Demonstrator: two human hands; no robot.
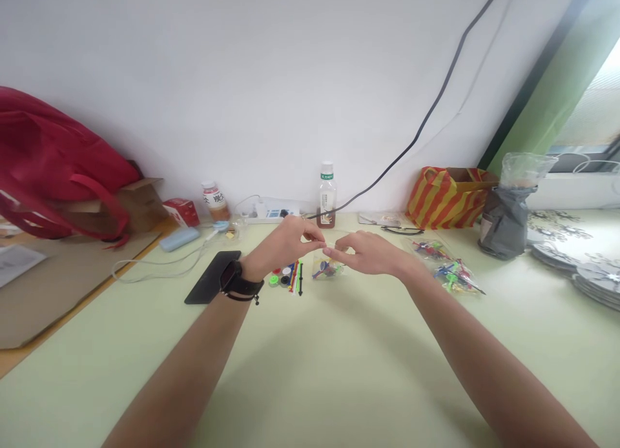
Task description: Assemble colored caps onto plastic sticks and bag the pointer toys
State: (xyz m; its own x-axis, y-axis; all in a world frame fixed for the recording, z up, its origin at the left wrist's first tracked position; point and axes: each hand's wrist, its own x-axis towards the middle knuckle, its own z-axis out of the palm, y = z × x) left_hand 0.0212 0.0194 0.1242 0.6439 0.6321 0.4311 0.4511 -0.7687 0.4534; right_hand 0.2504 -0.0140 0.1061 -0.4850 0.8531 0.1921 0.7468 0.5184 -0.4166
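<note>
My left hand (289, 243), with a black watch (235, 278) at its wrist, pinches the top edge of a small clear plastic bag (329, 268). From the other side my right hand (367, 251) grips the same edge, its fingertips almost meeting the left ones. Small blue, yellow and other coloured plastic pieces show inside the bag. Left of it on the table lie several thin coloured plastic sticks (296, 278) and round pieces, among them a green disc (274, 281). My fingers hide part of the bag's top.
A black phone (208, 281) lies left, near a light-blue case (179, 239) and white cable. Behind stand a drink bottle (327, 199) and power strip (274, 213). To the right are more filled bags (455, 275), a striped bag (448, 199) and stacked grey discs (603, 281).
</note>
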